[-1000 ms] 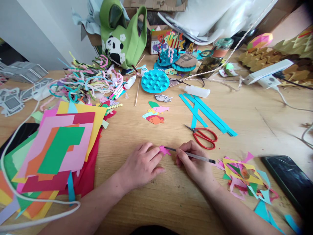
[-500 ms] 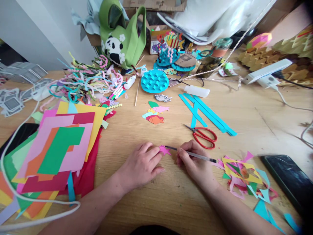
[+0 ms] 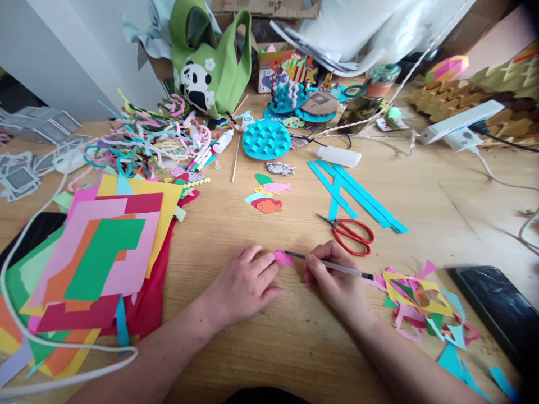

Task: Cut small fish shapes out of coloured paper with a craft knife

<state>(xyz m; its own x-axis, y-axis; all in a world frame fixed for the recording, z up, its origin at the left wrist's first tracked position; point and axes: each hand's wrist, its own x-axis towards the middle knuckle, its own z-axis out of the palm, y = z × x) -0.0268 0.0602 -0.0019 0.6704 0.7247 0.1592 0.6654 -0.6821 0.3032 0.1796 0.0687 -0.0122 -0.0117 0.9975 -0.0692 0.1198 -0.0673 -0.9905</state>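
A small bright pink paper fish (image 3: 285,258) lies flat on the wooden table, its left part hidden under my left hand (image 3: 252,279). The fingers of that hand bend over it and hold it down, the thumb apart to the side. My right hand (image 3: 334,275) is closed around a slim clear-barrelled pen (image 3: 343,268), whose dark tip meets the fish's upper edge. Just beyond lie red-handled scissors (image 3: 352,235), their blades pointing left. Farther up is a cluster of cut paper fish (image 3: 267,193) in several colours, with a grey patterned fish (image 3: 281,168) above it.
Coloured paper sheets (image 3: 101,252) are stacked at left, crossed by a white cable (image 3: 105,349). Paper scraps (image 3: 421,306) and a phone (image 3: 492,308) lie at right. Blue strips (image 3: 362,196), a glue bottle (image 3: 340,156), a scaled blue disc (image 3: 266,139) and pipe cleaners (image 3: 147,137) sit farther back.
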